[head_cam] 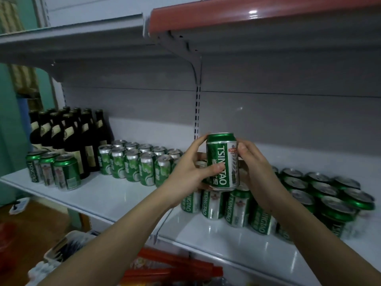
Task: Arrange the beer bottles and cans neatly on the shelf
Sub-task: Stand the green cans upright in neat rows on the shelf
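An upright green Tsingtao can [223, 162] is gripped between the left hand [190, 172] and the right hand [254, 168], fingers curled round its sides, just above a row of cans [237, 207] standing on the white shelf [115, 195]. Farther left, dark bottles [68, 137] are grouped.

An upper shelf [257, 15] with a red front edge hangs overhead. Red packaging [171, 269] lies below, a basket [61, 250] to its left on brown floor [31, 228].
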